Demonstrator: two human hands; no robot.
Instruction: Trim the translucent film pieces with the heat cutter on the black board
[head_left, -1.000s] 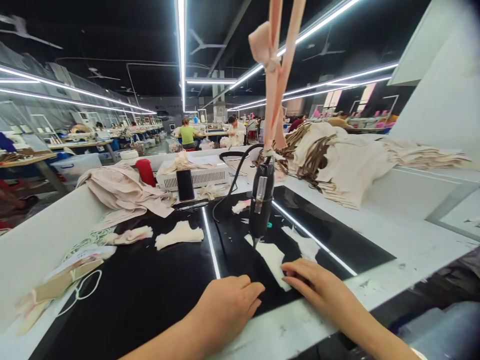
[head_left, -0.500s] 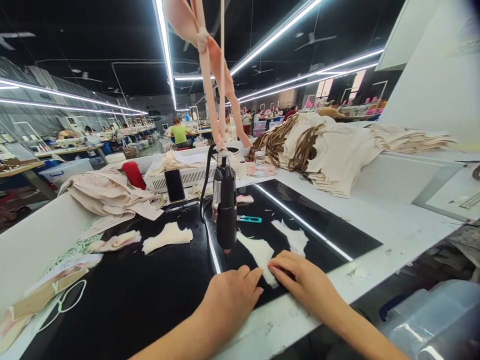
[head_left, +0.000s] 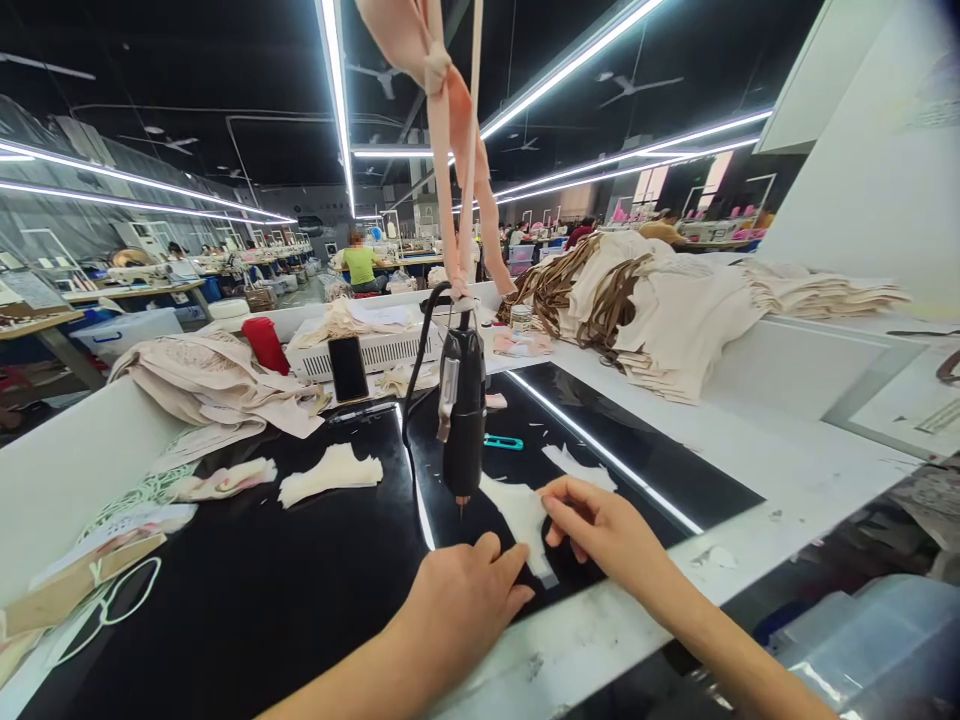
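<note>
A cream fabric piece with curved edges (head_left: 516, 508) lies on the black board (head_left: 300, 590) in front of me. My left hand (head_left: 466, 600) rests at its lower left edge, fingers bent and pressed down on it. Thumb and forefinger of my right hand (head_left: 600, 522) pinch its right edge; the other fingers curl under. Above and left of the piece hangs a black electric hand tool (head_left: 463, 410), its thin tip pointing down. Teal thread snips (head_left: 503, 442) lie behind the fabric, and another white fabric piece (head_left: 577, 466) is partly behind my right hand.
Left on the board are a cream fabric stack (head_left: 330, 474) and a pinkish fabric roll (head_left: 229, 480). A phone (head_left: 347, 368) leans against a white vented box (head_left: 390, 350). Large fabric piles (head_left: 690, 310) stand back right. Pink fabric straps (head_left: 444, 170) suspend the tool with its black cord.
My right hand has risen slightly from the board, its fingers curling more. My left hand has shifted slightly right. The camera view has turned a little, and the hanging tool appears farther right.
</note>
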